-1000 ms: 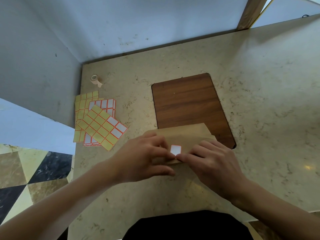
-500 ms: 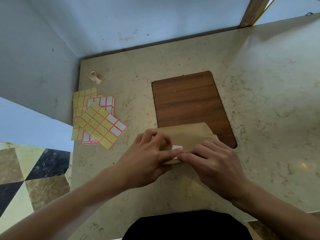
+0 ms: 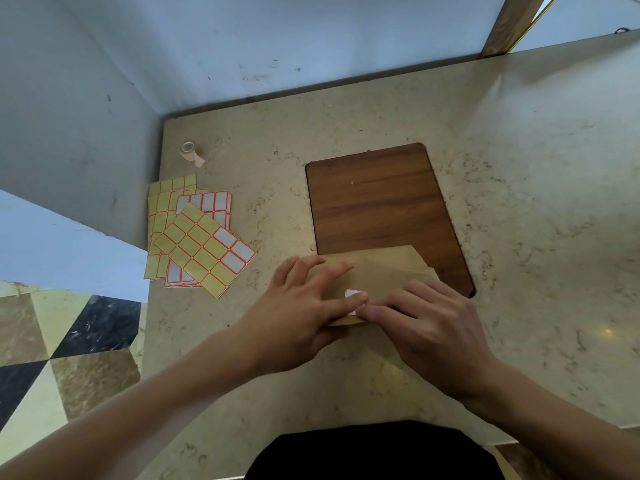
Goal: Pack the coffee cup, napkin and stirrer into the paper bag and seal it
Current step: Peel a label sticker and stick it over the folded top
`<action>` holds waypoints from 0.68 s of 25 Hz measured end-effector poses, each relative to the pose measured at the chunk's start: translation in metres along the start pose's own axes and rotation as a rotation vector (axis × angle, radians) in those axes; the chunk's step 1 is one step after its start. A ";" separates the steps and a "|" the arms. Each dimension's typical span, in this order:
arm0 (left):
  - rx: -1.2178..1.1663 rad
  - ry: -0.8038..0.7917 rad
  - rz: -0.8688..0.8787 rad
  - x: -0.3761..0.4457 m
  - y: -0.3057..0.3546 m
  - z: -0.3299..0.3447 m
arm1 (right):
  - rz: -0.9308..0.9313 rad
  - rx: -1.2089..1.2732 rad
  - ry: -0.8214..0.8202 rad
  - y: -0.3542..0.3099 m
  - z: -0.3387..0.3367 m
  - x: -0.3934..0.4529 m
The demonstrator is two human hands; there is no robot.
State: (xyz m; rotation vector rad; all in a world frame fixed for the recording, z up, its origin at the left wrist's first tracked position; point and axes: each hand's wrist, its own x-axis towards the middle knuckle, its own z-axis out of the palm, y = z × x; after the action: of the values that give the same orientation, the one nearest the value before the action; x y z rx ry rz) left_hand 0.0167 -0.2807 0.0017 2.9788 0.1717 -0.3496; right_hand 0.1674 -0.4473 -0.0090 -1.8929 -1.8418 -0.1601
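Note:
A brown paper bag (image 3: pixel 381 268) lies flat on the counter, its far part over the near end of a wooden board. A white sticker with a red border (image 3: pixel 351 294) sits on the bag's folded flap. My left hand (image 3: pixel 301 306) lies flat on the bag's left side, fingers straight, thumb pressing over the sticker. My right hand (image 3: pixel 426 323) presses on the bag's right side, its fingertips against the sticker's lower edge. Cup, napkin and stirrer are not visible.
The dark wooden board (image 3: pixel 377 199) is set in the beige stone counter (image 3: pixel 536 220). Sheets of yellow and white stickers (image 3: pixel 197 237) lie at the left, a small tape roll (image 3: pixel 189 151) behind them. The counter's left edge drops to a tiled floor.
My left fingers have spread flat over the bag and the thumb now covers most of the sticker. The right hand stays pressing at the same spot.

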 end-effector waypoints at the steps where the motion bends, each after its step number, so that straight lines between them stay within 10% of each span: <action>1: -0.015 -0.004 -0.017 0.003 -0.002 0.000 | 0.000 -0.005 0.003 0.000 0.001 0.000; 17: 0.101 0.307 -0.112 -0.015 -0.009 0.002 | 0.005 0.008 -0.041 0.012 -0.004 0.005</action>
State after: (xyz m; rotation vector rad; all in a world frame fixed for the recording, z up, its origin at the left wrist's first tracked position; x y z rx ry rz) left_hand 0.0006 -0.2738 0.0022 3.1131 0.3640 0.0944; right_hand 0.1801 -0.4442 -0.0068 -1.9089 -1.8613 -0.1129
